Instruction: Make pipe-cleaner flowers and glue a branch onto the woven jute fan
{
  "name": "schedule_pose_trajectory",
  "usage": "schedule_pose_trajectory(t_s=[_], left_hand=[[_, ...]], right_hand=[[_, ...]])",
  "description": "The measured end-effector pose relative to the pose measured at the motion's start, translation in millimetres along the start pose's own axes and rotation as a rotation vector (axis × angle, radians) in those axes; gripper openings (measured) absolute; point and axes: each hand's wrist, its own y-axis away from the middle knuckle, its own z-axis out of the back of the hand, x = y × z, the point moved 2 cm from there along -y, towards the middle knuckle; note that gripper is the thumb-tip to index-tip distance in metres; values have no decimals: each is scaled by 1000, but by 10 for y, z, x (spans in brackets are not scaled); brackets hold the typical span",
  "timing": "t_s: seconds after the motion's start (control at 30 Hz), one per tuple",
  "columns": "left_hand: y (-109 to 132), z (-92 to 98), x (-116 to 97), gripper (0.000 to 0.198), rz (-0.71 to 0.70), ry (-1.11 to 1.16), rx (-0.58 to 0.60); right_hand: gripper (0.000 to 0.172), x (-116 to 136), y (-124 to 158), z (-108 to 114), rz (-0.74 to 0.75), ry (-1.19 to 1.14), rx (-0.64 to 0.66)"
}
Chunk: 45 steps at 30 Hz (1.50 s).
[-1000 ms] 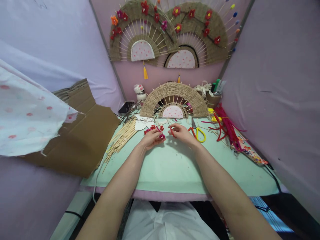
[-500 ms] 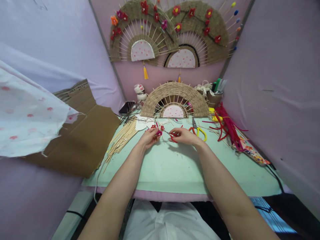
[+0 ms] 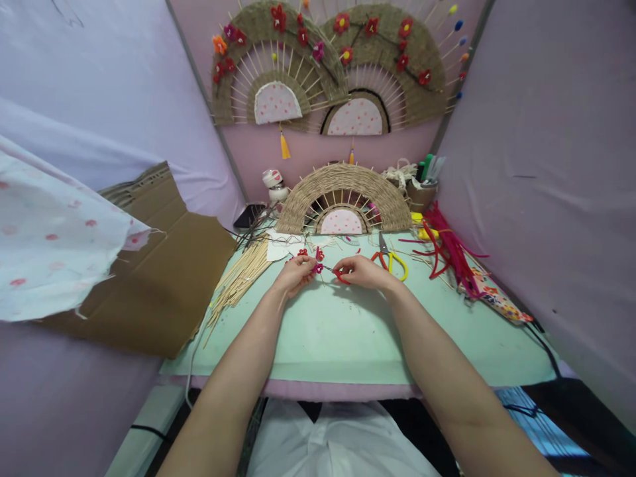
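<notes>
My left hand [image 3: 294, 274] and my right hand [image 3: 362, 271] meet over the far middle of the mint-green table [image 3: 348, 331]. Both are pinched on small bent pipe-cleaner pieces: the left on a magenta flower piece [image 3: 318, 267], the right on a red pipe-cleaner loop [image 3: 340, 275]. The two pieces almost touch between my fingertips. More small red pipe-cleaner flowers [image 3: 304, 253] lie just beyond my left hand. A woven half-round fan [image 3: 344, 197] stands upright behind them.
Yellow-and-red scissors [image 3: 390, 260] lie right of my right hand. A bundle of thin sticks [image 3: 238, 275] lies at the left, red pipe cleaners [image 3: 450, 248] at the right. Cardboard [image 3: 159, 285] leans at the left; finished flower fans [image 3: 338, 66] hang on the back wall.
My hands have drawn closer together, bringing the magenta piece and the red loop nearly into contact. The view has shifted slightly.
</notes>
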Motion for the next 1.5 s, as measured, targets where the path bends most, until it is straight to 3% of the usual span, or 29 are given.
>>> schedule_pose_trajectory(t_s=[0.13,0.3,0.5,0.7,1.1,1.27,1.5], left_hand=[[-10,4,-13,39,-14,57,-20],[-15,-3,-38,29,-23,165,-38],[1,-11,-61,15,50,330,-14],[20,-18,-49,13,101,363,28],[91,-146,-93,45,-160,136,-29],[47,-155,-32,41,-373,-28,-169],[5,-124,5,30,-395,-56,-175]], right_hand=[[24,2,-20,-38,3,-29,-43],[22,-9,-57,-78,-30,-21,-189],[18,13,-55,-93,-8,160,-330],[19,57,-40,-127,6,319,-366],[19,51,-63,-186,-14,259,-392],[18,73,-73,-231,-41,192,-373],[18,50,-103,-276,-52,88,-335]])
